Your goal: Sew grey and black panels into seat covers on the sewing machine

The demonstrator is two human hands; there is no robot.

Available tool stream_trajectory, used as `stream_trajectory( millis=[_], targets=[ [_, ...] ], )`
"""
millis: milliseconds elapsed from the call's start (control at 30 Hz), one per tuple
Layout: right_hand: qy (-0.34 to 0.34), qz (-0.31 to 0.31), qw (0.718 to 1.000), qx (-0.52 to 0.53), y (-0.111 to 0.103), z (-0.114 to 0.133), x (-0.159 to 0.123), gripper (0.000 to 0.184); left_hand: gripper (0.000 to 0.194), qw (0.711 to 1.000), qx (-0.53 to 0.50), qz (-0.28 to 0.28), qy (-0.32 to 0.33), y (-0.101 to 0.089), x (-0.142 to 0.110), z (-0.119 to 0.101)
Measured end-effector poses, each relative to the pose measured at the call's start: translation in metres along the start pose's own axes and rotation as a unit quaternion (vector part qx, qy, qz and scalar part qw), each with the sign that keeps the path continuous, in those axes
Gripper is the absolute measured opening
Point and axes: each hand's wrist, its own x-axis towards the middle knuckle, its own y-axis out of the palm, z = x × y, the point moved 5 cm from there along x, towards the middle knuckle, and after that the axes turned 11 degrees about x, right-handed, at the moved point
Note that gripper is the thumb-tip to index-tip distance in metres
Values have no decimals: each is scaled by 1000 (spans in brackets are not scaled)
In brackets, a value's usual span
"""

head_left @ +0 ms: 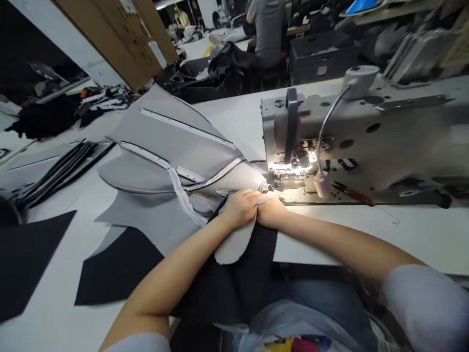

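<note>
white table (381, 234), one gray panel (232, 247) under left hand (240, 208), right hand (269, 212)

A grey fabric panel (161, 142) with white binding (186, 128) lies spread flat.

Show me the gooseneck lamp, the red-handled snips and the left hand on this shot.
Gooseneck lamp (321, 185): head view, on its white lamp head.
Red-handled snips (357, 195): head view, on the red handles.
Left hand (240, 209): head view, on the back of the hand.
</note>
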Motion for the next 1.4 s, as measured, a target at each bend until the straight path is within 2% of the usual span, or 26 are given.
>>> stream_trajectory(
  millis=[67,133,200,267,333,433,533,667,733,800,867,933,1067,1233,1400],
  targets=[
    [-99,97,990,3,-6,5,-24,41,38,999,1,32,-19,3,-1,23],
    [-230,207,951,-26,-5,18,-55,61,33,997,9,62,-51,5,4,38],
    [-294,255,919,-55,1,29,-74,72,27,991,26,93,-94,5,12,43],
    [-287,238,925,-76,11,39,-70,70,26,985,39,127,-114,3,18,37],
    [-271,212,934,-101,23,48,-54,58,24,981,42,158,-102,0,19,25],
    [-272,209,927,-152,38,55,-28,43,23,979,52,183,-80,-6,10,14],
    [-298,186,916,-193,34,50,-16,32,26,977,86,181,-73,-9,-2,16],
    [-327,177,920,-124,13,36,-16,43,24,972,115,193,-70,-5,-10,16],
    [-282,193,938,-63,2,26,-9,39,21,970,131,191,-73,-4,-11,11],
    [-207,178,962,-25,-8,13,4,31,21,973,137,171,-68,-6,-14,4],
    [-126,115,985,-27,-17,-1,17,34,24,980,124,140,-63,-9,-18,-1],
    [-92,63,992,-56,-22,-11,26,41,26,986,100,118,-63,-11,-22,-2],
    [-142,81,978,-129,-16,-15,28,47,27,988,73,122,-68,-10,-28,3],
    [-221,75,966,-112,-18,-15,27,40,24,988,42,130,-70,-11,-27,6],
    [-206,102,958,-173,-13,-13,37,40,27,990,10,126,-54,-15,-29,6]
  ],
)
